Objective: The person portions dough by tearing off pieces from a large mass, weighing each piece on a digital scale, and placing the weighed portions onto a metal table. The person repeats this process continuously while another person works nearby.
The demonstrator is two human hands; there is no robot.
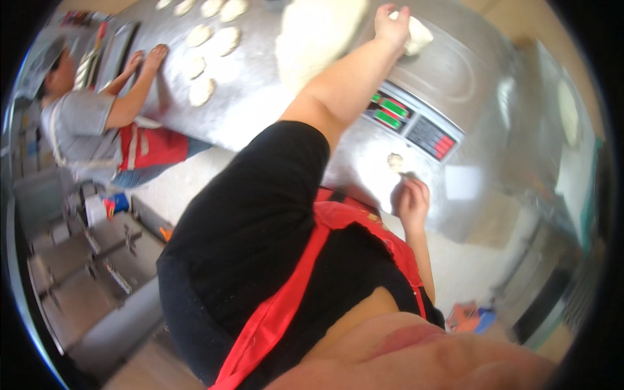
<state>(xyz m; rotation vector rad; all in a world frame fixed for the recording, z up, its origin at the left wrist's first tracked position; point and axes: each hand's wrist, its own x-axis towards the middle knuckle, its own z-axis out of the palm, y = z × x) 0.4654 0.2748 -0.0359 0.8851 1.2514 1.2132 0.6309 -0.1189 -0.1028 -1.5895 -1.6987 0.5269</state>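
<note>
My left hand (391,28) reaches far forward and grips a pale dough piece (418,37) over the steel pan of a digital scale (412,119). Part of that piece is hidden behind the fingers. Just left of the hand, a large mass of dough (317,41) spreads over the steel worktable (253,107). Close to the table's front edge is my right hand (413,200), its fingers curled and blurred. A small scrap of dough (395,162) lies right by its fingertips. Whether those fingers hold anything is unclear.
Several dough pieces (200,63) sit on the table's left part. A co-worker (92,122) in a red apron stands there, hands on the table by a tray (119,53). A white sheet (463,183) lies right of the scale. Steel equipment (92,263) stands behind on the left.
</note>
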